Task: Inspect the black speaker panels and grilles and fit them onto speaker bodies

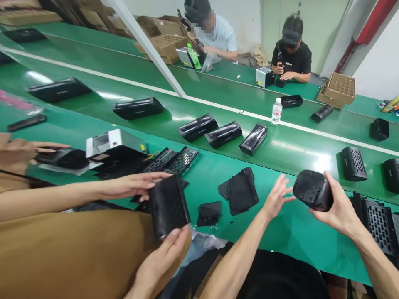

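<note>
My right hand grips a black oblong plastic housing, held up above the green bench with its glossy end facing me. Just left of it, my left hand is open and empty, its fingers spread towards the housing. Thin black sheets lie in a loose stack on the bench, left of my left hand. Nearer me is a smaller pile of black pieces. Slotted black grille panels are stacked at the right, beside my right forearm.
At my left, a co-worker's hands hold a black grille panel. Several black housings stand along the green conveyor, with a water bottle. Two people work across it. A white-and-black box device stands at the left.
</note>
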Available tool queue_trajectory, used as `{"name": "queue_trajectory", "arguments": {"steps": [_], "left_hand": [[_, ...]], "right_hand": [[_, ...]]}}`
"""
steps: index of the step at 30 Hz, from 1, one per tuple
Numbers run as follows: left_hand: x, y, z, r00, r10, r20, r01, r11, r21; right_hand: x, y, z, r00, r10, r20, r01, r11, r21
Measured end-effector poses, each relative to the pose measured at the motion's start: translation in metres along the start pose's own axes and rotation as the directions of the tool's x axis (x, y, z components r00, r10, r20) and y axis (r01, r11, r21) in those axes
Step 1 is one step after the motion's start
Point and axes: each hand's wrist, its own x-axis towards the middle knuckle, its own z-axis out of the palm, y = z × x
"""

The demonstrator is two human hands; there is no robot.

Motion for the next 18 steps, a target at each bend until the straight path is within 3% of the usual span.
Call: {"name": "queue_trajectory", "arguments": {"steps": [3, 6, 9, 11, 14, 18], "left_hand": [[-0.007, 0.031, 0.007, 0.976, 0.129, 0.176, -0.184, 0.922, 0.340], [-0.013, 0.044, 0.019, 0.939, 0.192, 0.285, -0.319, 0.798, 0.512], [-0.021, 0.043, 0.013, 0.943, 0.252, 0.215, -0.328, 0.804, 0.495], [-0.026, 0.042, -0.001, 0.960, 0.248, 0.129, -0.279, 0.871, 0.405], [-0.028, 0.041, -0.019, 0.972, 0.219, 0.083, -0.234, 0.931, 0.279], [-0.025, 0.042, -0.022, 0.968, 0.231, 0.096, -0.249, 0.930, 0.269]], "right_hand": [[0.003, 0.004, 0.000, 0.975, -0.095, 0.200, 0.139, 0.967, -0.215], [0.001, 0.006, 0.004, 0.945, -0.120, 0.303, 0.192, 0.956, -0.223], [-0.009, 0.019, -0.008, 0.961, -0.100, 0.257, 0.124, 0.989, -0.080], [-0.021, 0.035, -0.021, 0.981, 0.016, 0.193, -0.023, 0.999, 0.034], [-0.036, 0.053, -0.031, 0.958, 0.215, 0.191, -0.258, 0.935, 0.243], [-0.045, 0.051, -0.026, 0.954, 0.240, 0.180, -0.294, 0.867, 0.403]]}}
